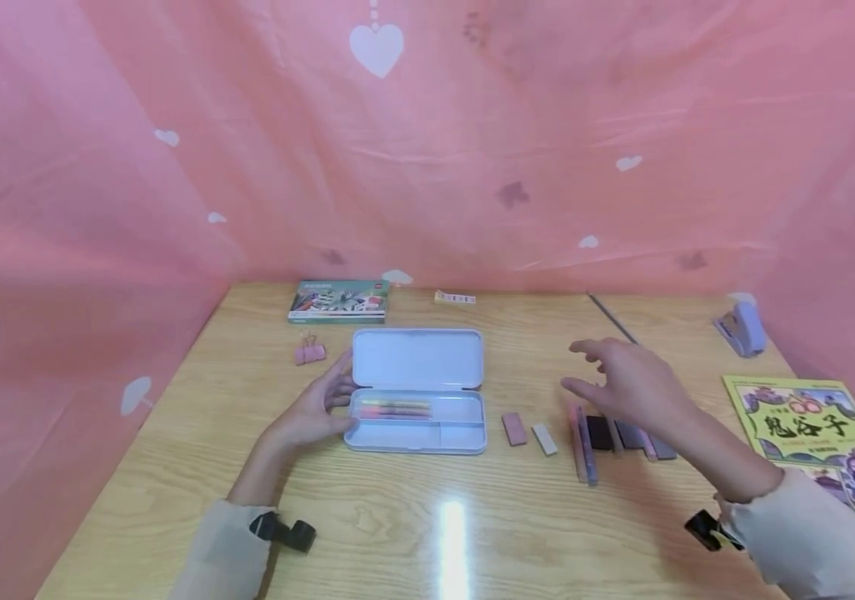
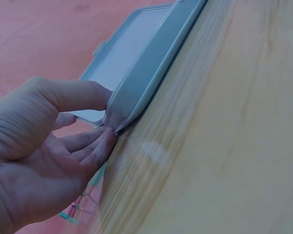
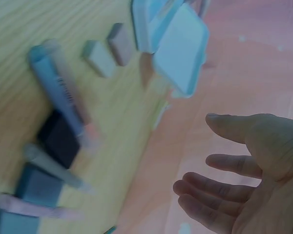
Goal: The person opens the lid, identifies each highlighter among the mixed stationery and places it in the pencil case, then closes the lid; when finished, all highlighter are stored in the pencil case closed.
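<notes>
A pale blue pencil case (image 1: 392, 435) lies with its lid raised back; several slim pens (image 1: 397, 409) are in its rear compartment. My left hand (image 1: 315, 408) holds the case's left end, thumb (image 2: 85, 96) on the end wall and fingertips (image 2: 105, 141) at the lower corner. My right hand (image 1: 633, 383) hovers over the right of the table, fingers apart and nothing in it. Below it are a pink pen (image 1: 576, 442), a blue pen (image 1: 587, 454), a black block (image 1: 598, 433) and more pens and dark blocks. A pink eraser (image 1: 513, 429) and a white eraser (image 1: 544, 439) lie between.
Behind the case are a green box (image 1: 340, 302), a pink binder clip (image 1: 311, 353) and a small white-and-yellow strip (image 1: 455, 297). A dark pencil (image 1: 611, 317), a purple stapler (image 1: 744, 329) and a yellow-green book (image 1: 810, 425) lie right. A pink curtain (image 1: 427, 167) hangs behind the table.
</notes>
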`<state>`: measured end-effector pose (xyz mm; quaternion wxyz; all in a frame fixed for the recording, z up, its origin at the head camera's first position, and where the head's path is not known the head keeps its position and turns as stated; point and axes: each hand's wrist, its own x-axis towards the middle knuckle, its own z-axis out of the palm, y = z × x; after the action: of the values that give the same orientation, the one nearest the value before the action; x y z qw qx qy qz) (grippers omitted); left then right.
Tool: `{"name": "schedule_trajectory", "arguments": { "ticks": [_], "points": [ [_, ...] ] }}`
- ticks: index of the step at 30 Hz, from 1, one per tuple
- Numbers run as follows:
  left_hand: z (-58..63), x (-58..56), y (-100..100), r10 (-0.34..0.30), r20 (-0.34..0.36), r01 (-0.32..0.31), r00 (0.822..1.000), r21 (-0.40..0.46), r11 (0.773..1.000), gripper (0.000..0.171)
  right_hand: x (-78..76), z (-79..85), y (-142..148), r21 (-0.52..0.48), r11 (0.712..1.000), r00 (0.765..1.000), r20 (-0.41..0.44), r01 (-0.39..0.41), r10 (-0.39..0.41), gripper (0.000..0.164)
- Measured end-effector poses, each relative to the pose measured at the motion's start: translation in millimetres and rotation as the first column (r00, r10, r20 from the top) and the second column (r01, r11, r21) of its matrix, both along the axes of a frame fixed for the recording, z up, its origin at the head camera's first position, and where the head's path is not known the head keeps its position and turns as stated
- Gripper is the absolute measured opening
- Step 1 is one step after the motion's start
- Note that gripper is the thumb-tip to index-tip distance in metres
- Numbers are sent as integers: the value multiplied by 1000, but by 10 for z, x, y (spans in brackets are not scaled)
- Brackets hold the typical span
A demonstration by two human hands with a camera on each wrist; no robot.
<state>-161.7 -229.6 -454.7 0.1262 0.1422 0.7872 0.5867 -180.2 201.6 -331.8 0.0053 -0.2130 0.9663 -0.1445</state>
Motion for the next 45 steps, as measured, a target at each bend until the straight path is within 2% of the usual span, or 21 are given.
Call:
{"name": "schedule_trajectory", "arguments": {
  "ticks": [6, 9, 10, 13, 16, 21, 25, 27, 30, 33, 40, 45],
  "points": [
    [24, 14, -5, 2, -2, -2, 1000, -12, 1000, 107, 50, -203, 41, 2, 1000, 999, 41, -2, 2, 42],
    [24, 22, -10, 10, -8, -10, 1000, -18, 1000, 107, 46, -383, -7, 9, 1000, 999, 44, -18, 18, 16],
    [18, 21, -15, 11, -10, -11, 1000, -16, 1000, 107, 45, -438, -25, 14, 1000, 999, 36, -24, 23, 14],
    [-7, 12, -19, 4, -16, -4, 1000, -4, 1000, 108, 48, -586, -61, 36, 999, 1000, 27, -7, 6, 29],
    [-23, 0, -14, -7, -16, 7, 1000, -3, 1000, 108, 70, -674, -85, 62, 997, 998, 41, 35, -37, 35],
    [-5, -6, -4, -3, -9, 3, 1000, -15, 1000, 107, 87, -764, -154, -1, 997, 985, 150, 81, -79, 33],
    [-4, -7, -5, 4, -3, -4, 1000, -20, 1000, 107, 88, -810, -191, -35, 995, 984, 157, 91, -84, 30],
    [-12, -6, -6, 4, 1, -4, 1000, -11, 1000, 108, 88, -824, -195, -44, 994, 984, 153, 96, -88, 23],
    [-23, -4, -10, 2, 2, -2, 1000, 1, 1000, 108, 89, -808, -198, -74, 992, 982, 163, 105, -91, 9],
    [-20, 2, -9, 9, 7, -9, 1000, 8, 1000, 108, 80, -711, -203, -97, 990, 986, 138, 103, -89, 16],
    [-15, 11, -8, 11, 14, -11, 1000, -8, 1000, 108, 13, -317, -223, -115, 991, 994, 94, 65, -54, 24],
    [-30, -1, -5, -2, 10, 2, 1000, 5, 1000, 107, -72, -204, -410, -98, 995, 997, 77, 7, 1, 23]
  ]
}}
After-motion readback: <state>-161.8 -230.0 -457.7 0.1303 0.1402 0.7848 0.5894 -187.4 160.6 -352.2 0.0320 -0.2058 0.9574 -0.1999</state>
